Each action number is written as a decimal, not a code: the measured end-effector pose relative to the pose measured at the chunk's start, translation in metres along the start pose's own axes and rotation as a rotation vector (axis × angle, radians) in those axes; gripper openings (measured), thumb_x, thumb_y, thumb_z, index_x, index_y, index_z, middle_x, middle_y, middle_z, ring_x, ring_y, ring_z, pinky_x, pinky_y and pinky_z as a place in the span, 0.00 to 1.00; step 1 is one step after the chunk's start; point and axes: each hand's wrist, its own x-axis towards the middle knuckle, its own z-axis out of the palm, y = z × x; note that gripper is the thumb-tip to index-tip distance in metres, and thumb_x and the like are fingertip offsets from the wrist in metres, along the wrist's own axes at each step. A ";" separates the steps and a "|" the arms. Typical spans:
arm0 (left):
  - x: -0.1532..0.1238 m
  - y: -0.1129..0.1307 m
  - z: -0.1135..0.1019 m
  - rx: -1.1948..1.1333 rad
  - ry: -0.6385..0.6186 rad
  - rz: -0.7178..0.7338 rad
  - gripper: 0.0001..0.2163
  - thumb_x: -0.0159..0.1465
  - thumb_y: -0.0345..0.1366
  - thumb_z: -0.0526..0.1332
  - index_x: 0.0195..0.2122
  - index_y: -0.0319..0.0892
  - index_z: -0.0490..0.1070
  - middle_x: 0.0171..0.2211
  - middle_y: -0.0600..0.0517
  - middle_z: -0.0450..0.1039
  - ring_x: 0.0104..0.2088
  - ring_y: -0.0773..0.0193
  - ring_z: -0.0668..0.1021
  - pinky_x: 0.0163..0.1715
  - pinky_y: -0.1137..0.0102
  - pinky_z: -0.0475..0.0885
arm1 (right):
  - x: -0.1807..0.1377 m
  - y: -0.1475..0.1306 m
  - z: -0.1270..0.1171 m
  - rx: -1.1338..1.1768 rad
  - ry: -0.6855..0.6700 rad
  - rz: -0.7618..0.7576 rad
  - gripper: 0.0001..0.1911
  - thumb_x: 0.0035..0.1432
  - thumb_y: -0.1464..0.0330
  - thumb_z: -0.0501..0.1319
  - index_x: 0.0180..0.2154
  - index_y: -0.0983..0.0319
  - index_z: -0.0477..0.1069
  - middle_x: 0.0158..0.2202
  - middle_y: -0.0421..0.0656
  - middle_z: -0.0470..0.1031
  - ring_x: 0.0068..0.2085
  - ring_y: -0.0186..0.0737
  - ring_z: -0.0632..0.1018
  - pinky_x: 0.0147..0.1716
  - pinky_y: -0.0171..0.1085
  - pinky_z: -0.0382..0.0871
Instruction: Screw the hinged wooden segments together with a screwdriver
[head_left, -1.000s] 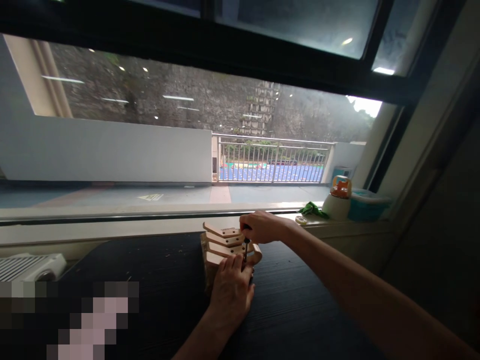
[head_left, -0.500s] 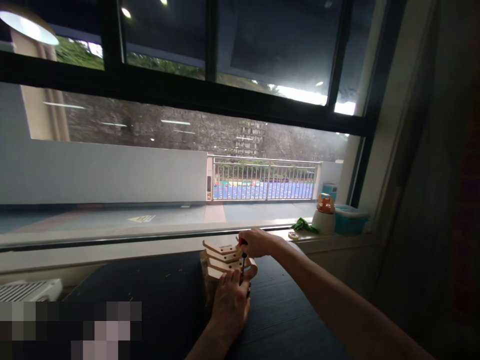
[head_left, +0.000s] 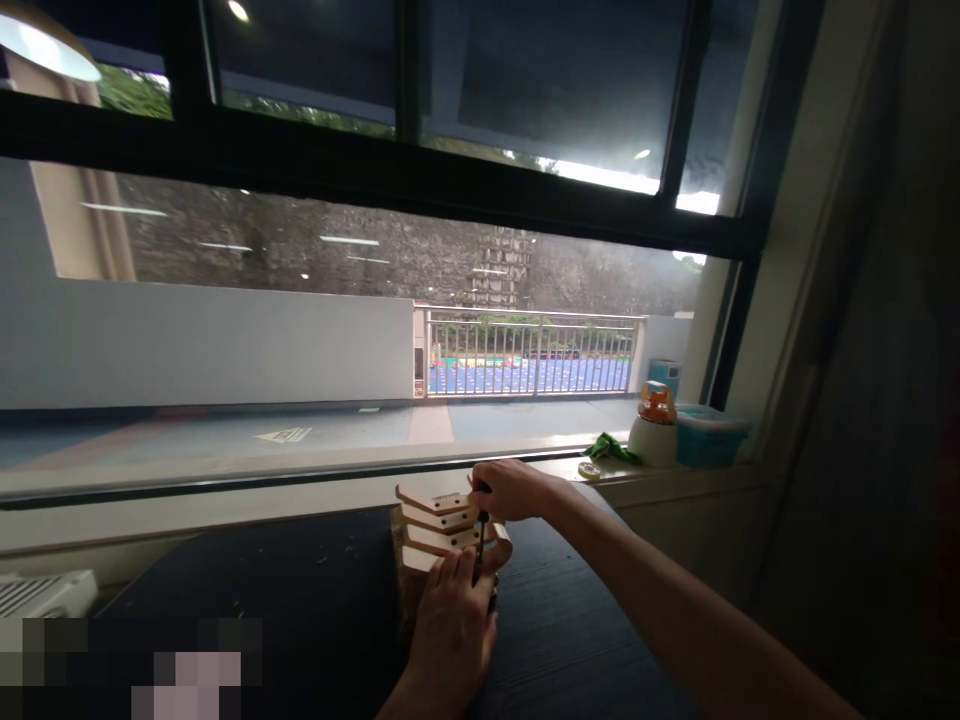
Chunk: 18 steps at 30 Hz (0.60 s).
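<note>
A wooden piece (head_left: 420,541) with several curved, layered slats and dark screw holes stands on the dark table. My right hand (head_left: 501,488) is closed around the handle of a screwdriver (head_left: 481,535), held upright above the slats. The screwdriver's shaft points down towards the wooden piece, and its tip is hidden behind my left hand. Lower down, my left hand (head_left: 456,610) grips the near end of the wooden piece, its fingers bent over the slats beside the shaft.
The dark table (head_left: 315,590) carries small scattered crumbs. On the window sill stand a white bottle with an orange top (head_left: 654,430), a teal tub (head_left: 709,436), a green cloth (head_left: 611,448) and a small round lid (head_left: 589,469). A white slatted appliance (head_left: 49,593) is at the left.
The view has shifted slightly. Both hands stay at the wooden piece, the right still on the screwdriver handle and the left still holding the near end.
</note>
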 end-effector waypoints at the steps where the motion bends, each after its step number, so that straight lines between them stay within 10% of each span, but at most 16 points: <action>1: 0.000 0.001 -0.002 0.001 -0.003 0.000 0.25 0.57 0.32 0.58 0.57 0.48 0.63 0.52 0.48 0.65 0.52 0.52 0.66 0.56 0.56 0.59 | -0.001 0.000 -0.001 0.007 0.005 -0.016 0.13 0.54 0.63 0.55 0.39 0.60 0.73 0.36 0.44 0.78 0.34 0.38 0.75 0.26 0.32 0.56; 18: 0.020 -0.026 0.006 0.240 0.085 -0.057 0.22 0.62 0.26 0.53 0.54 0.56 0.65 0.46 0.52 0.68 0.45 0.56 0.70 0.47 0.58 0.68 | 0.028 0.018 0.024 0.337 0.161 -0.169 0.09 0.56 0.65 0.55 0.34 0.60 0.73 0.29 0.40 0.74 0.28 0.31 0.69 0.26 0.31 0.54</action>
